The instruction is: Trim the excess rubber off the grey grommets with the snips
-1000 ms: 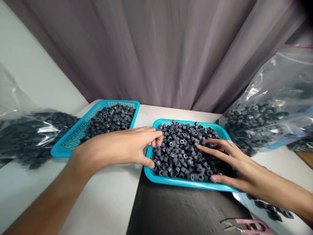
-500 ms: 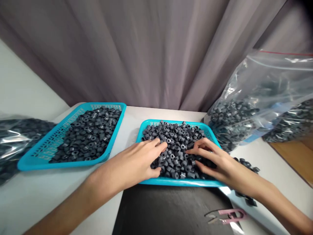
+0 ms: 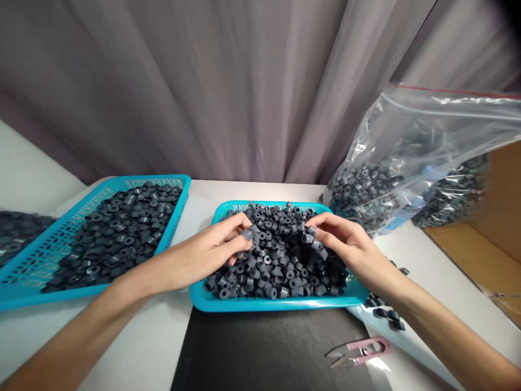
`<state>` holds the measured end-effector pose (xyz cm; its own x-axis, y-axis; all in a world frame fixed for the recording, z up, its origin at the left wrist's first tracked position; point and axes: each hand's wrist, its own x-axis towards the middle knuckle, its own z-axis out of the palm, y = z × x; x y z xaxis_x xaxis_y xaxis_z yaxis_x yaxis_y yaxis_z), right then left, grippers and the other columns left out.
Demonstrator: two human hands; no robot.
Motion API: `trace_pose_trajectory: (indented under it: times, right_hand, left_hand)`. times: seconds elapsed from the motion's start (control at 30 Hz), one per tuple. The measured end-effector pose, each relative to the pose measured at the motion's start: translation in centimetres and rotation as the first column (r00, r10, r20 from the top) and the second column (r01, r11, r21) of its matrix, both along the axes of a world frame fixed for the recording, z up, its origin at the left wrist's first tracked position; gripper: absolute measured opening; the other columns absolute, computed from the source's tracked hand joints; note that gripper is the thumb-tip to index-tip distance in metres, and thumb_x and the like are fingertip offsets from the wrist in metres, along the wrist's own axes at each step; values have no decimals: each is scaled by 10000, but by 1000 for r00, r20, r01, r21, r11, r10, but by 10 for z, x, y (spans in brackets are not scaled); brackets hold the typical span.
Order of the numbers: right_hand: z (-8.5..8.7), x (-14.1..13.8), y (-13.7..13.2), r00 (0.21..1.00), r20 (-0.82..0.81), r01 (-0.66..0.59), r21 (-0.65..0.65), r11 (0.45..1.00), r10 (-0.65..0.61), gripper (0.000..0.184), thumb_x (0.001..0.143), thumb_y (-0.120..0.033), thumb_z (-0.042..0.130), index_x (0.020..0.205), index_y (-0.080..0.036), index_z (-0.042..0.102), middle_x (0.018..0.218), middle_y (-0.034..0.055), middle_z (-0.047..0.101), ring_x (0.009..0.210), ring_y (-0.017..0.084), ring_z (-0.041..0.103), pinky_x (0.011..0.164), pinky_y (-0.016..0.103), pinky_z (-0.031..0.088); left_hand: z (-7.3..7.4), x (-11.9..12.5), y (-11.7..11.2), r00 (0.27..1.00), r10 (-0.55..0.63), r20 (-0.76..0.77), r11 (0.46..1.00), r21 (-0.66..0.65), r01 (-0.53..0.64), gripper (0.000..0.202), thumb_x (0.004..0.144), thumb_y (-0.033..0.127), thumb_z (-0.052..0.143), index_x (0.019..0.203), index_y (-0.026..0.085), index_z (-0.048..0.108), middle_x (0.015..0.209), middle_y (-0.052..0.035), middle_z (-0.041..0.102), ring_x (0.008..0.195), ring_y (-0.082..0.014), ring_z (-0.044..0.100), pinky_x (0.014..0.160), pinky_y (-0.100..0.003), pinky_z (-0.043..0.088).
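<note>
A blue basket (image 3: pixel 240 304) holds a heap of small dark grey cylindrical pieces (image 3: pixel 277 271), each with a hole through it. Over the left of the heap, my left hand (image 3: pixel 220 247) pinches a grey piece (image 3: pixel 250 234) between thumb and fingers. On the other side, my right hand (image 3: pixel 350 241) is closed on several grey pieces (image 3: pixel 308 234) at its fingertips, above a dark hollow in the heap. My fingers partly cover what they grip, so the exact number is hidden.
A second blue basket (image 3: pixel 173 228) of similar pieces stands at left, beside a dark-filled bag (image 3: pixel 22 231). At right are a clear zip bag (image 3: pixel 366 184), a cardboard box (image 3: pixel 468 244) and loose pieces (image 3: pixel 391 317). Pink thread snips (image 3: pixel 366 350) lie on a black mat (image 3: pixel 252 347).
Both hands' fingers have closed on grey pieces, where before they were spread over the heap. A dark hollow shows near my right hand. The whole view has shifted, moving things leftward.
</note>
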<state>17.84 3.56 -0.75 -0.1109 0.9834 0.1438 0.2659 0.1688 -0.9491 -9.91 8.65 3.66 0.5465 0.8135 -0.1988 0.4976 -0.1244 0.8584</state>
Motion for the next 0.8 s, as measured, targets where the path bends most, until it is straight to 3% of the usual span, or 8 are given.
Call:
trace_pose_trajectory:
  times: [0.07, 0.13, 0.27, 0.37, 0.57, 0.8]
  right_hand:
    - [2, -7, 4, 991, -125, 34, -62, 997, -41, 194, 930, -430, 639, 975, -247, 685, 953, -9, 623, 887, 169, 532, 805, 278, 389]
    - [4, -15, 8, 966, -244, 52, -135, 989, -85, 191, 878, -419, 683, 946, -242, 703, 941, -12, 643, 884, 174, 538, 808, 279, 385]
    - [5, -28, 12, 894, -430, 6, -268, 963, -125, 212, 818, -402, 720, 944, -232, 725, 910, -8, 676, 847, 174, 544, 781, 275, 395]
    - [4, -36, 12, 863, -484, -15, -311, 950, -145, 237, 780, -413, 747, 922, -224, 732, 869, -4, 688, 807, 174, 552, 759, 275, 414]
    - [1, -41, 10, 864, -480, -39, -362, 931, -150, 326, 742, -487, 771, 907, -210, 720, 768, -7, 681, 762, 180, 586, 728, 280, 431]
    - [-5, -39, 12, 859, -485, -20, -351, 936, -164, 313, 748, -477, 766, 851, -193, 683, 760, -2, 651, 720, 160, 548, 670, 262, 419]
  left_hand:
    - [-3, 10, -3, 982, 89, 167, 970, -240, -47, 82, 950, 301, 495, 938, 230, 534, 723, 43, 494, 674, -140, 473, 682, -281, 396]
    - [-6, 20, -6, 920, 218, 327, 883, -466, -44, 24, 912, 229, 470, 897, 221, 488, 755, 25, 483, 681, -139, 455, 651, -273, 379]
    - [-7, 30, -7, 793, 432, 429, 736, -676, -36, 81, 795, 133, 500, 811, 200, 459, 801, -15, 525, 678, -128, 474, 581, -239, 346]
    - [-5, 33, -8, 776, 469, 421, 697, -717, -33, 50, 764, 135, 482, 785, 176, 500, 785, -37, 550, 669, -133, 491, 575, -238, 361]
    - [-5, 33, -7, 751, 474, 461, 711, -703, -17, 129, 828, 225, 476, 790, 153, 576, 761, -46, 574, 652, -142, 513, 571, -244, 393]
    - [-1, 36, -12, 759, 486, 435, 713, -699, -56, 417, 979, 495, 479, 862, 134, 652, 805, -78, 666, 730, -175, 630, 669, -276, 498]
